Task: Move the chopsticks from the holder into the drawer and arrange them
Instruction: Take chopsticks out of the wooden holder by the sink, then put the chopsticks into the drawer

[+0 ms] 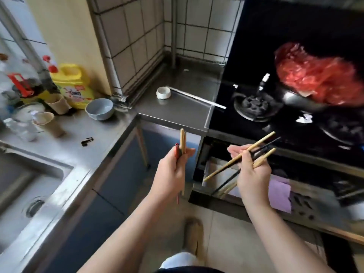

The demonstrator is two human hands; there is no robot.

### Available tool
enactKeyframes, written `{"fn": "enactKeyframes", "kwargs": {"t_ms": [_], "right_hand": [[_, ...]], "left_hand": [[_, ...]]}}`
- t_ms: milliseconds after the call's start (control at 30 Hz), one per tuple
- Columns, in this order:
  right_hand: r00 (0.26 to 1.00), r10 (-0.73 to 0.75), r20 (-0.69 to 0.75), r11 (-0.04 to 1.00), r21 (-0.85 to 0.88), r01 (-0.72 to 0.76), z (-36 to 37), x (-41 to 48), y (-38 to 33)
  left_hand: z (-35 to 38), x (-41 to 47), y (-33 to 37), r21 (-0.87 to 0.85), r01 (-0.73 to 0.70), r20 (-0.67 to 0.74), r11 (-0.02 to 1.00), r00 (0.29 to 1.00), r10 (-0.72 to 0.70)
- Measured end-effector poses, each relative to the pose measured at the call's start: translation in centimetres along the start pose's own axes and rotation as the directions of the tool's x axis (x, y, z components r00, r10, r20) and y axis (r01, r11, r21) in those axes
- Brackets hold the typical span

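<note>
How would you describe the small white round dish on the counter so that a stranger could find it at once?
Start at the black stove on the right, then look left to the steel counter in the tiled corner. The small white dish sits alone there, at the end of a metal strip. Unlike the larger blue-grey bowl further left, it is low, white and straight-sided.

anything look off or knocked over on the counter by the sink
Yes. A brown paper cup lies tipped on its side on the steel counter near the sink, and another leans against the yellow bottle. A small black clip lies loose nearby. No spill shows.
</note>
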State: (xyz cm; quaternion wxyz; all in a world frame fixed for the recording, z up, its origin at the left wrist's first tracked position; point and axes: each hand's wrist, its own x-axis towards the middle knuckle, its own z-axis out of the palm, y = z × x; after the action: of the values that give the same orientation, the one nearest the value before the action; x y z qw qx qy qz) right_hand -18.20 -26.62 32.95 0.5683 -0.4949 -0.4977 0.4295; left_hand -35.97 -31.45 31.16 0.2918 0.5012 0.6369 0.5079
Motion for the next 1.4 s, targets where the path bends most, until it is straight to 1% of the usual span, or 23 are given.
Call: {"fn": "enactKeyframes", "kwargs": {"t_ms": [167, 233, 300, 400, 533, 667, 800, 900, 1000, 1033, 1100, 1167, 1267, 1333, 1400], "right_hand": [[0.988, 0.036, -0.148, 0.995, -0.087, -0.049, -4.5, 5.5, 3.1], [0.981, 0.047, -0.191, 0.987, -0.145, -0.076, -6.0, 7.7, 4.2], [0.964, 0.076, -0.254, 0.971, -0.201, -0.129, -7.5, 10.1, 5.7], [0.926, 0.125, -0.357, 0.950, -0.228, -0.216, -9.4, 12.9, 7.7], [0.886, 0.136, -0.443, 0.908, -0.303, -0.291, -11.3, 15.8, 9.8], [0.846, 0.169, -0.506, 0.850, -0.360, -0.385, -12.6, 17.8, 13.2], [0.800, 0.219, -0.558, 0.762, -0.415, -0.498, -14.4, 19.2, 19.1], [0.803, 0.273, -0.531, 0.742, -0.415, -0.527, -15.9, 19.9, 24.1], [0.779, 0.359, -0.514, 0.729, -0.367, -0.578, -17.3, 20.3, 29.2], [0.790, 0.363, -0.494, 0.733, -0.372, -0.570, -17.7, 20.4, 30.7], [0.798, 0.380, -0.467, 0.724, -0.387, -0.571, -18.6, 20.6, 33.5], [0.790, 0.414, -0.452, 0.712, -0.380, -0.591, -19.3, 20.8, 36.2], [0.794, 0.455, -0.404, 0.718, -0.361, -0.595, -19.9, 21.8, 40.3], [0.782, 0.503, -0.368, 0.697, -0.362, -0.619, -19.9, 22.6, 42.9], [0.768, 0.544, -0.337, 0.669, -0.378, -0.640, -19.7, 23.1, 45.1]], "left_hand": [[7.7, 5.8, -0.8, -0.040, -0.002, 0.152, 0.999, 0.988, 0.008], [10.7, 8.1, -1.5, -0.050, 0.018, 0.221, 0.999, 0.975, -0.006], [14.0, 10.6, -2.2, -0.051, 0.034, 0.296, 0.998, 0.955, -0.018], [18.1, 13.3, -3.0, -0.058, 0.055, 0.390, 0.997, 0.920, -0.028], [23.3, 15.5, -5.1, -0.046, 0.072, 0.519, 0.996, 0.854, -0.038], [28.0, 16.0, -8.6, -0.015, 0.148, 0.586, 0.989, 0.803, -0.111], [32.1, 15.7, -12.3, 0.043, 0.196, 0.623, 0.980, 0.761, -0.180], [35.4, 15.2, -15.1, 0.079, 0.215, 0.637, 0.974, 0.741, -0.215], [38.5, 14.5, -18.0, 0.098, 0.229, 0.646, 0.969, 0.726, -0.237], [39.5, 14.2, -19.1, 0.109, 0.239, 0.647, 0.965, 0.720, -0.251], [41.6, 13.5, -21.2, 0.131, 0.299, 0.643, 0.945, 0.700, -0.310], [43.4, 12.9, -23.5, 0.137, 0.366, 0.631, 0.920, 0.684, -0.366], [45.9, 12.8, -27.0, 0.125, 0.433, 0.593, 0.892, 0.688, -0.417], [47.1, 13.3, -29.4, 0.132, 0.482, 0.543, 0.866, 0.696, -0.470], [48.1, 14.1, -31.3, 0.151, 0.533, 0.516, 0.833, 0.676, -0.526]]}}
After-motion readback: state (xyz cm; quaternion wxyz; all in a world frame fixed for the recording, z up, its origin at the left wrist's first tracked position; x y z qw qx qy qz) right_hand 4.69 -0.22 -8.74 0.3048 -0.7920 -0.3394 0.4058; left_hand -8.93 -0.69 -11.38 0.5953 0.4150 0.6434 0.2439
